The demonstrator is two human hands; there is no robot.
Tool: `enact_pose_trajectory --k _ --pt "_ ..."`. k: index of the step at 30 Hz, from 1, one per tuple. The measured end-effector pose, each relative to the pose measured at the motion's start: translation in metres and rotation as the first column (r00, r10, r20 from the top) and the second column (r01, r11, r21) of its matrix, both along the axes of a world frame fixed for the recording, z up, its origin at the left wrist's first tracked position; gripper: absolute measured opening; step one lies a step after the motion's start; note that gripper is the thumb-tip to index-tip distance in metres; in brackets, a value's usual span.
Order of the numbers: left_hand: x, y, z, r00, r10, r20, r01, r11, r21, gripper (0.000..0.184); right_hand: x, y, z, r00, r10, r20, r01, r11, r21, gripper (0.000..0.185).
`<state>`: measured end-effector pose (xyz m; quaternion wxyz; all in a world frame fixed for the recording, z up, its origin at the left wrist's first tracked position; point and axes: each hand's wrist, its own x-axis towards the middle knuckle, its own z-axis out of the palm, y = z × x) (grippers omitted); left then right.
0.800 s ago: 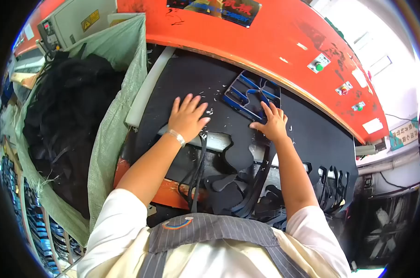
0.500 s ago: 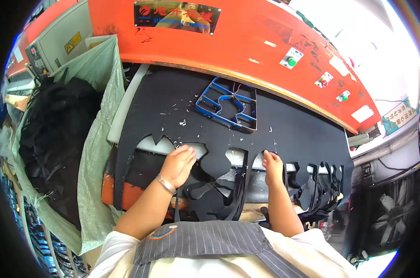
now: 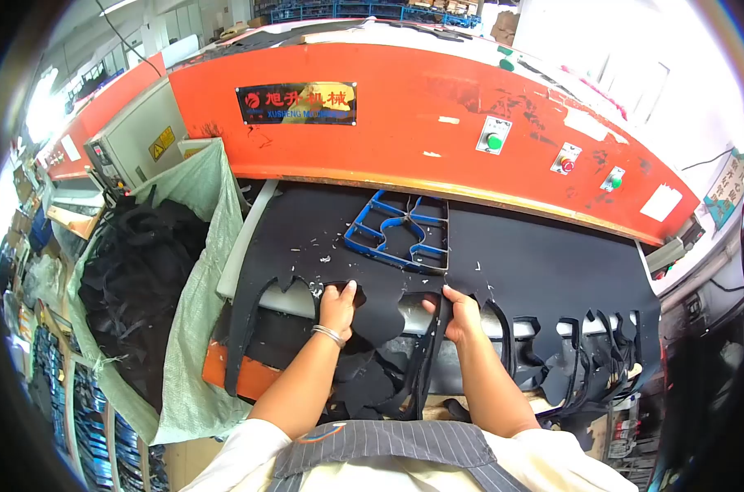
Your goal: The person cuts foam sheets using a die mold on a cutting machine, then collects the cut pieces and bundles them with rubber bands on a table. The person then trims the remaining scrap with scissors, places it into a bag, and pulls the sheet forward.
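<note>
Black sheet (image 3: 544,254) spreads beyond the fingertips of both hands, its cut-out edge directly at them. Right hand (image 3: 464,318): thumb and forefinger pinched around a narrow black strip (image 3: 425,361), which runs down on the near side of the fingers and appears joined to the sheet above. Left hand (image 3: 336,313): fingers curled at the rim of a cut-out; cannot tell whether they grip the sheet.

Change: left palm no longer lies flat on the sheet, and right fingers are away from the blue cutting die (image 3: 398,220), which rests on the sheet just beyond and between the two hands. Reading: attention appears to be on the cut edge now, die untouched. White scraps (image 3: 324,259) lie just beyond the left fingers.
</note>
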<state>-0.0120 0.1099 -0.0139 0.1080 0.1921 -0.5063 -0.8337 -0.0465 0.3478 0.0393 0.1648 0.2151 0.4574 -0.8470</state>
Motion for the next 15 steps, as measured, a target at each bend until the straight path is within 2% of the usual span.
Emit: enact_pose_trajectory --k 2,3,5,6,7,9,10,11,13,15 --pt "-0.021 -0.002 -0.007 0.998 0.06 0.019 -0.057 0.987 -0.148 0.023 -0.012 0.002 -0.01 0.992 0.08 -0.101 -0.054 0.971 0.233 0.02" --pt "-0.029 -0.002 -0.004 0.998 0.056 0.022 -0.052 0.987 -0.152 0.023 -0.021 0.001 -0.018 0.992 0.075 -0.098 -0.051 0.972 0.229 0.02" --pt "-0.043 -0.003 0.005 0.943 0.173 0.284 -0.066 0.935 -0.349 0.025 -0.043 -0.003 -0.026 0.995 0.093 0.024 -0.095 0.922 0.375 0.02" --pt "-0.043 -0.006 0.005 0.915 0.143 0.379 -0.023 0.953 -0.303 0.028 -0.044 -0.005 -0.021 0.992 0.122 0.03 -0.125 0.925 0.358 0.023" --pt "-0.04 -0.006 0.005 0.939 0.124 0.322 -0.082 0.987 -0.142 0.027 -0.041 -0.007 -0.015 0.991 0.115 0.066 -0.13 0.942 0.309 0.026" --pt "-0.019 -0.006 0.015 0.991 -0.001 0.137 -0.022 0.987 0.162 0.03 -0.025 -0.007 -0.006 0.996 0.091 0.025 -0.095 0.965 0.243 0.029" --pt "-0.011 -0.005 0.025 0.991 -0.081 0.106 0.044 0.949 0.314 0.031 -0.019 -0.007 -0.004 0.998 0.062 0.029 -0.067 0.971 0.23 0.028" --pt "-0.014 -0.011 0.021 0.986 -0.155 0.054 0.127 0.929 0.348 0.027 -0.02 -0.004 -0.011 0.997 0.075 0.018 -0.077 0.981 0.176 0.031" --pt "-0.028 -0.02 0.007 0.981 -0.17 0.092 0.141 0.955 0.26 0.028 -0.024 -0.005 -0.009 0.996 0.083 0.04 -0.087 0.991 0.103 0.028" --pt "-0.039 -0.02 0.01 0.985 -0.155 0.081 0.121 0.937 0.327 0.03 -0.038 -0.008 -0.01 0.999 0.002 0.034 -0.006 0.994 0.107 0.027"
